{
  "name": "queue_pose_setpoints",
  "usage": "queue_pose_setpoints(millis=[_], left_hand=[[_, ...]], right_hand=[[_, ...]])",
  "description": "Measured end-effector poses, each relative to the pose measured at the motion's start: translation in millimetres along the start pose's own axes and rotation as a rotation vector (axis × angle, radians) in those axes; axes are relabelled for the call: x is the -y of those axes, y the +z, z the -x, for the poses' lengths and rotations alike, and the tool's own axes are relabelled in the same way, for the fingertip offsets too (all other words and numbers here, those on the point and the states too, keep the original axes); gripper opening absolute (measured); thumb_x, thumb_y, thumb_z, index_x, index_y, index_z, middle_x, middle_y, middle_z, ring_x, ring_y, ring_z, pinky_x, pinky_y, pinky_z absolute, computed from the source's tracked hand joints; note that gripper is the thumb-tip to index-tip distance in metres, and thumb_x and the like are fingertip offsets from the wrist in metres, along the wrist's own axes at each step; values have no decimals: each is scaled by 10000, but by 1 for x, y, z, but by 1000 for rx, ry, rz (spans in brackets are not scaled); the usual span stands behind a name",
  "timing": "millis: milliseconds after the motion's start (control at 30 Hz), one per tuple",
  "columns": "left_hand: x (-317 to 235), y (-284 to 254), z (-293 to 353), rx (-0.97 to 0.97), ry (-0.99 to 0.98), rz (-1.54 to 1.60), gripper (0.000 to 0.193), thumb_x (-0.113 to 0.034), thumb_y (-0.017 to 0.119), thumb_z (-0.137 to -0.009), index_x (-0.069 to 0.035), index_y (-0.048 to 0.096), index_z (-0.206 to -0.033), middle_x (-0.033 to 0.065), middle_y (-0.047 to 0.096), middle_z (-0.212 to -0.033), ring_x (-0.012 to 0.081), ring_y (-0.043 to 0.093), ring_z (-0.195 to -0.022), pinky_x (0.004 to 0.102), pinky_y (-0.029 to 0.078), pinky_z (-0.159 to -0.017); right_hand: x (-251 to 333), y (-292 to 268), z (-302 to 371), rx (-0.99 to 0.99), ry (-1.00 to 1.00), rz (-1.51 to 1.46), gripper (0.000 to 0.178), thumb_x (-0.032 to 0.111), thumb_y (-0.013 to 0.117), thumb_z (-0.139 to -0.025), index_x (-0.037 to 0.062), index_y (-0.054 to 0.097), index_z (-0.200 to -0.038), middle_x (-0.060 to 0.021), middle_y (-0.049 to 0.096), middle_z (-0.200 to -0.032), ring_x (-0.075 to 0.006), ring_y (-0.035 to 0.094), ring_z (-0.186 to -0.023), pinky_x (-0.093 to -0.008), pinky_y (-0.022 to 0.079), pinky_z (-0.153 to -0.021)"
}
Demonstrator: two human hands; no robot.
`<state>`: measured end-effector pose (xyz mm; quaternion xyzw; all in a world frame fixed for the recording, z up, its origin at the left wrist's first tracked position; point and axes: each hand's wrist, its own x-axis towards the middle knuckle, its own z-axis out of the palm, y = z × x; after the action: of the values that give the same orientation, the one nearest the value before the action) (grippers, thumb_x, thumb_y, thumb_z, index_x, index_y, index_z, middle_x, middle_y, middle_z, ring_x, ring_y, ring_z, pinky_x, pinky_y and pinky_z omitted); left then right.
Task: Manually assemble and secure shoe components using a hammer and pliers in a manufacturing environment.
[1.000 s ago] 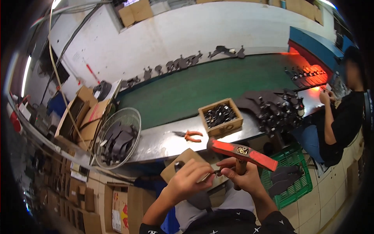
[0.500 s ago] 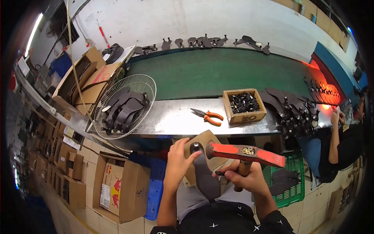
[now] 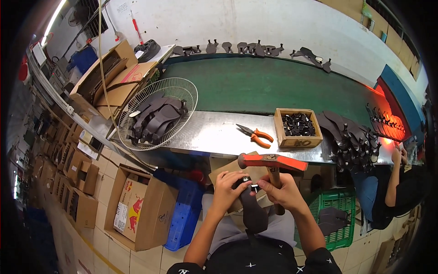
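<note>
At far left, at the wire basket [image 3: 192, 97] heaped with dark soles [image 3: 160, 115] by the end of the metal table [image 3: 212, 134], could lose some over the side if nudged. Further right, with the left grip [image 3: 226, 188] closed around the upper end of the grey sole [image 3: 255, 213], slanting down over the lap, could let the sole twist or slip, for want of firm backing. Beside this, could drop the small dark piece [image 3: 254, 186], pinched narrowly at the fingertips of the right grip [image 3: 286, 194] while also wrapped around the handle of the red-headed hammer [image 3: 275, 160]. Too small to tell touching from apart, piece against sole. With the hammer head so near the left fingers, could bruise a knuckle if tilted carelessly. Beyond, on the table, could knock the orange-handled pliers [image 3: 256, 136] or the wooden box [image 3: 296, 142] of clips [image 3: 299, 124] if swinging wide. At far right, from the heap of soles [image 3: 349, 139] lapping the table's front edge, could slide toward the green crate [image 3: 340, 197] if brushed.
</note>
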<state>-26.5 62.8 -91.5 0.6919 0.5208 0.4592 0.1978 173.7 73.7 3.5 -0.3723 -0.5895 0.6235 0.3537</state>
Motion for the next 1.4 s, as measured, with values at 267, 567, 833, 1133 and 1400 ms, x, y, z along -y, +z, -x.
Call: queue_pose_setpoints(millis=[267, 567, 833, 1133, 1400], left_hand=[[9, 1, 3, -44, 22, -3, 271, -238, 773, -801, -104, 724, -1031, 84, 719, -1038, 231, 648, -1066, 418, 390, -1007], [-40, -11, -10, -213, 16, 82, 463, -253, 827, -753, -27, 657, -1120, 136, 658, -1159, 315, 639, -1055, 417, 433, -989], [-73, -22, -5, -117, 157, 92, 326, -67, 771, -796, 12, 678, -1098, 131, 673, -1080, 239, 673, -918, 313, 550, -769], [-95, -6, 19, -225, -21, 841, 344, -209, 804, -779, -7, 730, -1047, 139, 578, -1236, 230, 592, -1082, 332, 482, -927], [-109, 8, 24, -387, -53, 656, 468, -305, 828, -755, -41, 713, -1124, 143, 537, -1315, 260, 498, -1206, 376, 424, -992]], right_hand=[[-17, 3, -22, -70, -127, 190, 221, 134, 681, -926, -33, 652, -1068, -64, 705, -941, -84, 635, -825, -242, 505, -734], [-24, 2, -26, -84, -89, 133, 219, 145, 687, -928, -23, 663, -1065, 39, 567, -671, -14, 455, -558, -212, 347, -488], [-7, 3, -3, -171, -39, 73, 219, 167, 693, -929, -42, 656, -983, -26, 672, -809, -49, 565, -707, -218, 460, -614], [23, 1, 33, -118, -2, -135, 233, 143, 670, -937, -53, 662, -1061, -77, 680, -787, -27, 435, -460, -197, 333, -407], [9, 12, 38, -100, -58, -241, 224, 21, 748, -840, -61, 668, -1032, -84, 696, -831, -48, 532, -546, -196, 385, -441]])
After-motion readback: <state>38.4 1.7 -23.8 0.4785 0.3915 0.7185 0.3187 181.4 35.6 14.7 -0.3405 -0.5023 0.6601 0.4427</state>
